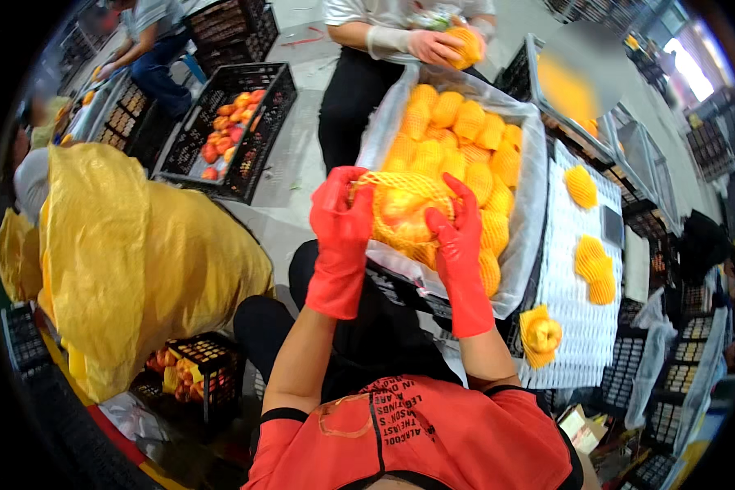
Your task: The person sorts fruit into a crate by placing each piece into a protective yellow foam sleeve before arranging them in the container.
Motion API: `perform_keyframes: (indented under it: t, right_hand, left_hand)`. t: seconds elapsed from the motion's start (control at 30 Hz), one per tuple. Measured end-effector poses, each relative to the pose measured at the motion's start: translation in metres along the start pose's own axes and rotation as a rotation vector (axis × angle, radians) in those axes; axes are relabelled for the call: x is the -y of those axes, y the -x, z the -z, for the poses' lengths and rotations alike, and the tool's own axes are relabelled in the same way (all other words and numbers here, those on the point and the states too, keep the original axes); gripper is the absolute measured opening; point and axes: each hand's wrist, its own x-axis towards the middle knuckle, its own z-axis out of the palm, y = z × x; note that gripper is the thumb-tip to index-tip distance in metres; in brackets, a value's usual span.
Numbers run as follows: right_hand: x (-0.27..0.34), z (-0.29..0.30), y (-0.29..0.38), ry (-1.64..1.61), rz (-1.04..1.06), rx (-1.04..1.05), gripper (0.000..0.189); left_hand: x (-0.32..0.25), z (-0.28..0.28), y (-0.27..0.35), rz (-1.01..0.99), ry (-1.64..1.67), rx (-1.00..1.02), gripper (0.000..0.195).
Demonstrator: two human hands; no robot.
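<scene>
Both my hands wear red rubber gloves. Between them is a peach-like fruit (401, 205), partly inside a yellow foam net sleeve (398, 177). My left hand (344, 211) pinches the sleeve's upper left edge. At the fruit's right side, my right hand (456, 229) has its thumb and fingers on the net. Directly beneath is a crate lined with white sheeting (530, 202), filled with fruits in yellow foam nets (444, 147). On the white foam sheet (582, 337) to the right lie several netted pieces, one a fruit partly out of its net (542, 335).
Across the crate, a co-worker's gloved hands (444, 48) hold a netted fruit. A black plastic crate (278, 92) with red-yellow fruits stands at upper left. A large yellow sack (153, 257) bulges at left, above a crate of fruits (205, 358). Stacked crates (649, 245) line the right.
</scene>
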Motion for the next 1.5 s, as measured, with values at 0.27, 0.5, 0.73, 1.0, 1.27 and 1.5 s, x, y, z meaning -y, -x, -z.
perform_keyframes:
  t: [0.27, 0.5, 0.73, 1.0, 1.27, 1.5]
  right_hand:
    - [-0.003, 0.039, 0.000, -0.883, -0.370, 0.369, 0.090]
    - [-0.002, 0.033, 0.001, 0.158, -0.026, 0.338, 0.087]
    - [0.047, 0.021, 0.008, -0.214, -0.228, 0.199, 0.088]
    - [0.036, 0.009, 0.012, 0.042, 0.037, -0.182, 0.055]
    - [0.068, 0.168, -0.072, -0.275, 0.099, -0.571, 0.039]
    - [0.064, 0.406, -0.095, 1.731, 0.210, -0.417, 0.047]
  left_hand:
    - [0.031, -0.019, 0.004, 0.238, 0.571, 0.126, 0.016]
    - [0.004, -0.014, -0.001, 0.551, 0.787, 0.176, 0.031]
    - [0.003, -0.011, 0.005, 0.574, 0.914, 0.101, 0.020]
    - [-0.058, -0.030, 0.055, -0.527, -0.077, 0.418, 0.039]
    - [-0.028, -0.026, 0.072, 0.173, 0.229, 0.612, 0.051]
    - [-0.009, -0.020, 0.071, 0.210, 0.262, 0.485, 0.037]
